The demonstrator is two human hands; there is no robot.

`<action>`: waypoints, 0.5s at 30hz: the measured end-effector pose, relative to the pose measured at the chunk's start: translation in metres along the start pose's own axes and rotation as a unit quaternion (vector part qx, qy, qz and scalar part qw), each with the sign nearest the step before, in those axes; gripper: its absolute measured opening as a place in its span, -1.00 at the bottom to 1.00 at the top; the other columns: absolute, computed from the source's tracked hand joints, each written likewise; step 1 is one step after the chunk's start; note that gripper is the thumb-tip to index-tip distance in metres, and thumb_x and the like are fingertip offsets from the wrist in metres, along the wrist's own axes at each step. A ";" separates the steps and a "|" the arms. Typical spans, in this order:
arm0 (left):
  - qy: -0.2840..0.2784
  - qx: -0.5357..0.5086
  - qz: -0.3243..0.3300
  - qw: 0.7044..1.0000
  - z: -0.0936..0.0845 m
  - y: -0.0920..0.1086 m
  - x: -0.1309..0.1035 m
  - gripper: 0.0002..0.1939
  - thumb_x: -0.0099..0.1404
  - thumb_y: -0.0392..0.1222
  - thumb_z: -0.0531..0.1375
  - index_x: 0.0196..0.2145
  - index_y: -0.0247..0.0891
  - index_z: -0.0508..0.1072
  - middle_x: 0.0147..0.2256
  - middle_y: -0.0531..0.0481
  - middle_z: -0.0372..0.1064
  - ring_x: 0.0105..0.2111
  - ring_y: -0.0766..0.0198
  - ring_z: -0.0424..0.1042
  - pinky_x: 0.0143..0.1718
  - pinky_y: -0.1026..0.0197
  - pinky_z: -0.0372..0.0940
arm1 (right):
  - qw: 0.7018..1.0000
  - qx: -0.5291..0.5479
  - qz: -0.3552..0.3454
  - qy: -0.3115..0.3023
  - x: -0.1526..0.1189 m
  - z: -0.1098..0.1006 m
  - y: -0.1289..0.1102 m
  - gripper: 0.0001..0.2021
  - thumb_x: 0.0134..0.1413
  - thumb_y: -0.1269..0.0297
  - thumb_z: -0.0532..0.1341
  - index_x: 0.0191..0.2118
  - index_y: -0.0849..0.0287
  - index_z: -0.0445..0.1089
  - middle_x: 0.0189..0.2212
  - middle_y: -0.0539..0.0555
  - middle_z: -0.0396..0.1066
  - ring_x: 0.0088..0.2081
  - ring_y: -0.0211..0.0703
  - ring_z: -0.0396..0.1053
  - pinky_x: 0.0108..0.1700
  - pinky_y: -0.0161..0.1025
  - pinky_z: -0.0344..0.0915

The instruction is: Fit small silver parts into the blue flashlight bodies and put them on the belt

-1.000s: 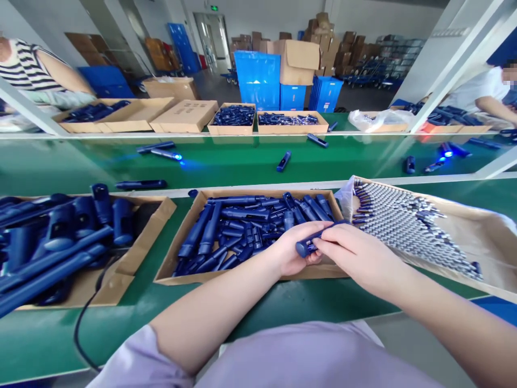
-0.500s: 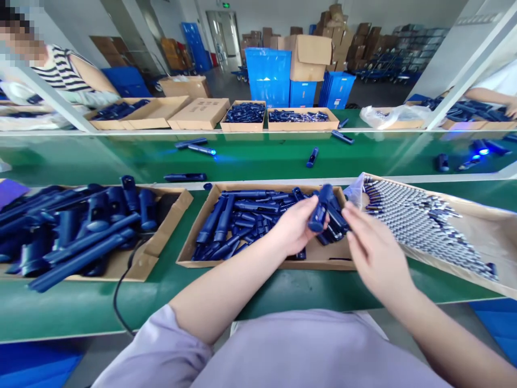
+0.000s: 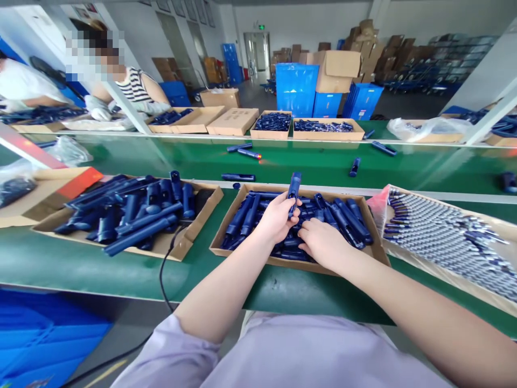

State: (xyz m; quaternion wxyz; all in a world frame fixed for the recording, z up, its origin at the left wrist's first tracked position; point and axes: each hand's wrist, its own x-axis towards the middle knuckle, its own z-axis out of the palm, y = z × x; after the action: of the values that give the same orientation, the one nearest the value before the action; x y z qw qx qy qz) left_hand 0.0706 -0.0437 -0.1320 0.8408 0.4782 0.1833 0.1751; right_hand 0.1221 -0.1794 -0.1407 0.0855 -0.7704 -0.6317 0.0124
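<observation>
My left hand (image 3: 279, 220) is closed around a dark blue tube-shaped casing (image 3: 295, 184), which stands nearly upright with an open slot in its side. Just right of it, my right hand (image 3: 323, 241) reaches low over the cardboard tray (image 3: 377, 249) in front of me. Its fingers are curled together at the small blue parts; what they pinch, if anything, is hidden. In this tray lie many blue casings (image 3: 353, 220), long ones at the left and right sides and smaller pieces between them.
To the left, another tray (image 3: 204, 223) is heaped with blue casings, a black cable (image 3: 162, 275) running from it. A box (image 3: 444, 231) of silvery pieces stands right. Behind, casings lie on the green belt (image 3: 299, 161), one glowing red (image 3: 252, 154). A co-worker (image 3: 139, 86) sits beyond.
The view has turned left. The casing in my left hand now stands more upright. My right hand has moved from beside the casings down into the tray. Several casings now lie at its right side.
</observation>
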 end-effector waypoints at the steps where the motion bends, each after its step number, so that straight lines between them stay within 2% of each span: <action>1: 0.003 -0.006 0.005 1.000 -0.002 -0.001 -0.001 -0.98 0.22 -0.35 0.11 -0.34 -0.33 0.30 -0.38 0.03 0.26 -0.59 0.54 0.17 -0.65 0.46 -0.01 | 1.000 0.007 -0.006 -0.002 0.002 0.002 0.002 -0.95 0.08 0.40 0.25 -0.30 0.26 0.41 -0.26 0.18 0.40 -0.17 0.03 0.33 -0.13 -0.08 0.31; 4: 0.011 -0.001 0.019 1.000 -0.007 -0.001 -0.003 -0.96 0.21 -0.32 0.13 -0.34 -0.31 0.31 -0.38 0.04 0.26 -0.59 0.52 0.17 -0.64 0.44 0.01 | 0.999 0.034 -0.013 0.011 0.001 0.005 0.009 -0.96 0.08 0.40 0.26 -0.31 0.21 0.39 -0.25 0.11 0.40 -0.16 -0.06 0.34 -0.11 -0.14 0.31; 6: 0.004 0.020 0.011 1.000 -0.008 -0.001 -0.006 -0.94 0.19 -0.30 0.15 -0.34 -0.31 0.33 -0.38 0.03 0.28 -0.59 0.51 0.18 -0.64 0.42 0.03 | 0.998 0.051 0.007 0.033 -0.005 0.002 0.016 -0.99 0.12 0.39 0.23 -0.31 0.19 0.38 -0.28 0.07 0.41 -0.20 -0.14 0.36 -0.15 -0.20 0.33; 9: -0.060 0.029 -0.045 0.997 -0.006 -0.002 -0.013 -0.85 0.18 -0.23 0.20 -0.26 -0.29 0.39 -0.36 0.02 0.33 -0.57 0.48 0.22 -0.60 0.41 0.08 | 0.985 0.132 0.065 0.087 -0.018 -0.009 0.028 -0.90 0.19 0.32 0.17 -0.21 0.14 0.41 -0.26 0.04 0.46 -0.26 -0.19 0.42 -0.21 -0.23 0.37; 11: -0.108 0.017 -0.090 0.990 -0.004 -0.003 -0.018 -0.74 0.19 -0.15 0.24 -0.15 -0.25 0.43 -0.35 0.00 0.36 -0.51 0.44 0.27 -0.52 0.38 0.17 | 0.970 0.193 0.084 0.126 -0.025 -0.018 0.033 -0.84 0.21 0.26 0.15 -0.15 0.08 0.44 -0.19 0.04 0.47 -0.20 -0.16 0.43 -0.14 -0.19 0.38; 13: -0.126 0.009 -0.114 0.985 -0.002 -0.004 -0.022 -0.64 0.20 -0.11 0.25 -0.04 -0.20 0.44 -0.31 -0.02 0.39 -0.45 0.39 0.32 -0.45 0.35 0.24 | 0.959 0.226 0.083 0.151 -0.030 -0.027 0.033 -0.83 0.20 0.22 0.16 -0.15 0.04 0.46 -0.14 0.03 0.46 -0.12 -0.13 0.42 -0.06 -0.17 0.37; 15: -0.126 0.006 -0.117 0.985 0.000 -0.003 -0.024 -0.62 0.23 -0.12 0.23 0.01 -0.16 0.43 -0.25 -0.05 0.40 -0.38 0.35 0.36 -0.43 0.33 0.28 | 0.947 0.251 0.092 0.180 -0.030 -0.033 0.031 -0.85 0.19 0.20 0.17 -0.20 0.03 0.47 -0.13 0.02 0.44 -0.09 -0.15 0.41 -0.04 -0.20 0.36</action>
State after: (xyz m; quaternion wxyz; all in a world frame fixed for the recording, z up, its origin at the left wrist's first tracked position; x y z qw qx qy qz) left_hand 0.0499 -0.0564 -0.1318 0.8692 0.4765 0.1315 0.0124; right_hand 0.1500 -0.2185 -0.1156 0.3866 -0.7681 -0.5090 0.0392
